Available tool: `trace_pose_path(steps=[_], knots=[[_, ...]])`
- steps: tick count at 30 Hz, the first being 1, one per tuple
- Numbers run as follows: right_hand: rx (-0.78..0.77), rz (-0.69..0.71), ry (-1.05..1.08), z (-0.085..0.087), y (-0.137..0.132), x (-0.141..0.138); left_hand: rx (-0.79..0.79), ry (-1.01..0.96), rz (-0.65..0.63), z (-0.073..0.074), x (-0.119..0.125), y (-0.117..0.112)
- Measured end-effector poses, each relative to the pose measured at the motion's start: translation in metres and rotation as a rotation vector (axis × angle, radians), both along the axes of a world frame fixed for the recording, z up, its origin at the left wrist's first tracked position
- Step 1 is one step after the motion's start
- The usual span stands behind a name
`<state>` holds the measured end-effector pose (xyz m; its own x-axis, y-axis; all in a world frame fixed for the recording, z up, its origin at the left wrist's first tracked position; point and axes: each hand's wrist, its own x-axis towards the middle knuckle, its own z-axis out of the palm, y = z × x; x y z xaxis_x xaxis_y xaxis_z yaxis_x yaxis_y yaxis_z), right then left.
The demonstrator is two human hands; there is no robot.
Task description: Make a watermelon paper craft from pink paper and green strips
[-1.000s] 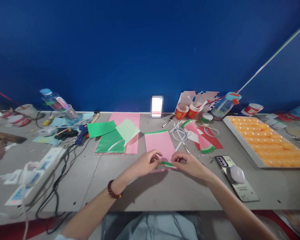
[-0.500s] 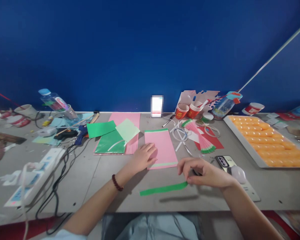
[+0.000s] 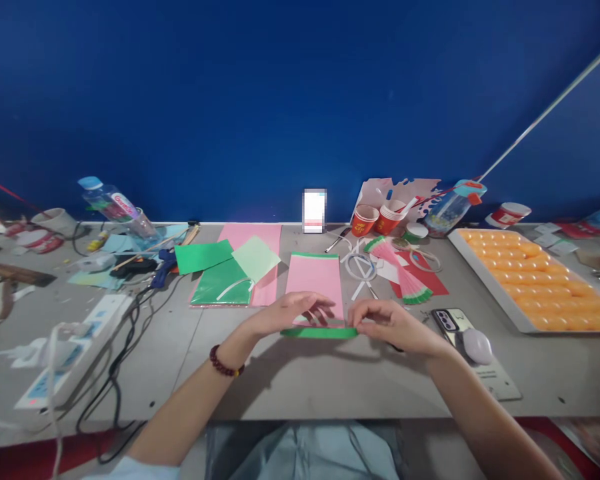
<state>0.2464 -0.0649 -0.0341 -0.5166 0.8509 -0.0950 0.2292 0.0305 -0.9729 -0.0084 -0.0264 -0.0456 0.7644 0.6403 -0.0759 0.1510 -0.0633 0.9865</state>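
Note:
A pink paper sheet (image 3: pixel 314 277) lies in front of me, with a narrow green band along its far edge. Along its near edge runs a loose green paper strip (image 3: pixel 320 333). Between the thumb and fingers of my right hand (image 3: pixel 393 325) is the strip's right end. My left hand (image 3: pixel 297 312) is over the lower part of the sheet, its fingers apart and bent slightly downward. Whether those fingers touch the sheet or the strip is hard to see. A folded pink and green paper fan (image 3: pixel 400 270) rests to the right of the sheet.
Green paper (image 3: pixel 220 283) and a pale green square (image 3: pixel 256 259) lie left of the sheet. A phone (image 3: pixel 473 353) is near my right forearm, and an orange-filled tray (image 3: pixel 535 280) stands beyond. At left are a power strip (image 3: pixel 75 353), cables and a bottle (image 3: pixel 115 203). Paper cups (image 3: pixel 364 220) stand behind.
My right hand has brought the green strip up and away from me to the sheet's near edge. My left hand has shifted toward me from the sheet's left side, and the sheet has turned slightly.

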Motion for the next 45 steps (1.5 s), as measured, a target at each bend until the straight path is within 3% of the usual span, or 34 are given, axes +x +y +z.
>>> trace_pose_path(steps=[4, 9, 17, 25, 32, 38, 45], knots=[[-0.035, -0.223, -0.032, -0.011, 0.006, -0.005, 0.005, 0.073, 0.089, 0.009, 0.004, -0.001], [-0.026, -0.304, -0.109, -0.032, 0.010, -0.011, -0.005, 0.157, 0.186, -0.008, 0.001, 0.009], [-0.210, -0.336, -0.105, -0.068, 0.004, -0.016, 0.098, 0.229, 0.261, -0.030, -0.001, 0.009], [-0.293, -0.388, -0.115, -0.068, 0.002, -0.019, 0.038, 0.248, 0.336, -0.041, 0.004, 0.002], [-0.258, -0.391, -0.121, -0.070, 0.002, -0.017, 0.111, 0.299, 0.353, -0.050, 0.002, 0.003], [-0.154, -0.362, -0.221, -0.067, 0.004, -0.014, 0.083, 0.218, 0.306, -0.055, 0.004, 0.004], [0.100, -0.317, -0.241, -0.070, 0.007, -0.013, 0.134, 0.241, 0.282, -0.057, 0.005, 0.003]])
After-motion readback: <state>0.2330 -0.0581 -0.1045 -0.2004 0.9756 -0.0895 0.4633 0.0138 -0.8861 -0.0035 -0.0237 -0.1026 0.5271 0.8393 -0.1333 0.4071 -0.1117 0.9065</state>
